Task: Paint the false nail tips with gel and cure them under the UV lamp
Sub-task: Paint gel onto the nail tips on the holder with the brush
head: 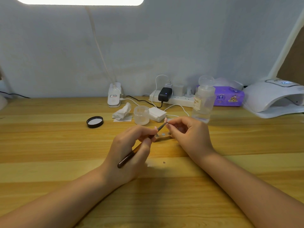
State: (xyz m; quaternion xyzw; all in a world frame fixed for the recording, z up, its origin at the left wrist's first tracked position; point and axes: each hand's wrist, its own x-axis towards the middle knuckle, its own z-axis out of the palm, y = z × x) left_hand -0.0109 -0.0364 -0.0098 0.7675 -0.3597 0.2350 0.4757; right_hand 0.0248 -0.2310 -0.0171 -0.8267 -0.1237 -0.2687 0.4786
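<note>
**Head view: brush meets nail tip over the desk**

The head view looks down at a wooden desk [49, 145] with both forearms reaching in from the near edge. The left hand [131, 150] grasps a dark-handled brush [130, 156] like a pen, fingers curled round the shaft, the handle end pointing back toward the wrist and the bristle end angled up to the right. The right hand [187, 134] pinches a small pale nail tip [166, 120] between thumb and forefinger, its other fingers loosely curled. The brush end touches or sits just beside the tip; the exact contact is too small to tell. Both hands hover at the middle of the desk, above a little holder strip [163, 137] with small round pads on it.

Just beyond the hands stands a frosted open jar [141, 115], with its black lid [95, 122] lying to the left, inside up. Between them lies a crumpled tissue [122, 112], and right of the jar a stack of white pads [157, 114]. A clear bottle [203, 102] with its flip cap open stands to the right. At the far right edge sits the white UV lamp [273, 96], well apart from the hands, with a purple tissue pack [228, 96] beside it. A power strip [174, 97] with plugs runs along the far wall, and a clip lamp base [114, 96] stands left of it.
</note>
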